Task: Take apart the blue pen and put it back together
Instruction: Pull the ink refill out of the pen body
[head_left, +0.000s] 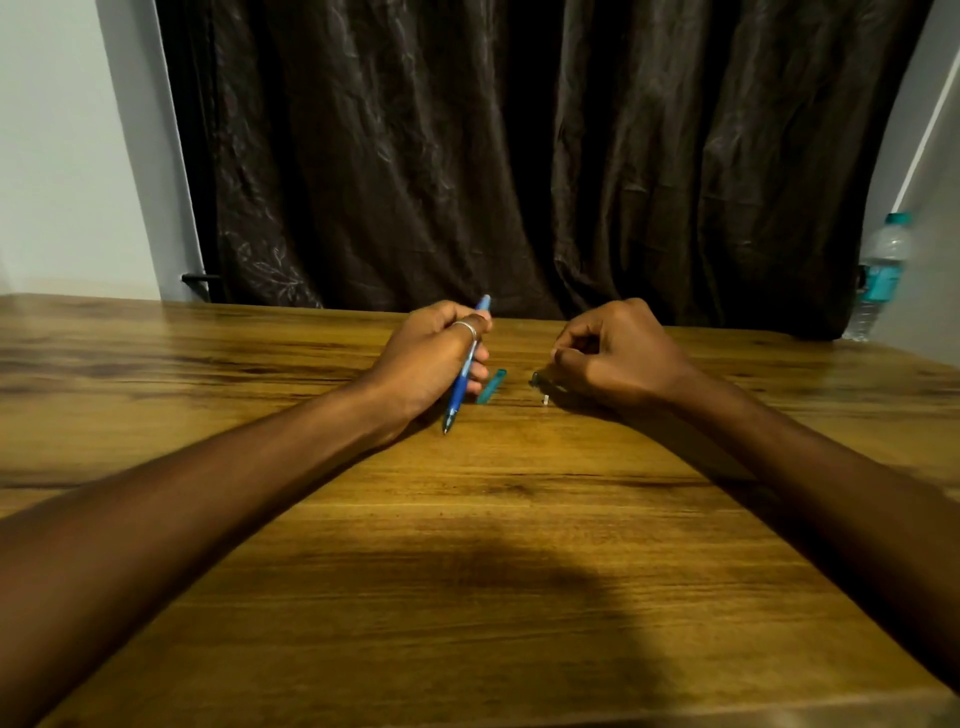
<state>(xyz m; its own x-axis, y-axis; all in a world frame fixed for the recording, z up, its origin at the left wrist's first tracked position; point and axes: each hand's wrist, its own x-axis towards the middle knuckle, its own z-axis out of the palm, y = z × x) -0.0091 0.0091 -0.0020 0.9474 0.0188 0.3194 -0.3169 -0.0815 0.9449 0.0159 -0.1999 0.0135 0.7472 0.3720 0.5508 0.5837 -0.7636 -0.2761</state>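
Note:
My left hand (434, 358) grips the blue pen (460, 387) around its middle, tip pointing down toward me and touching the wooden table (467, 519), back end sticking up past my fingers. A teal pen part (491, 387) lies on the table just right of that hand. My right hand (618, 358) rests on the table with fingers curled over a small dark part (537, 380); how it is held is hidden. A tiny pale piece (545, 399) lies beside it.
A dark curtain (519, 156) hangs behind the table's far edge. A clear water bottle (880, 275) with a teal cap and label stands at the far right. A pale wall is on the left.

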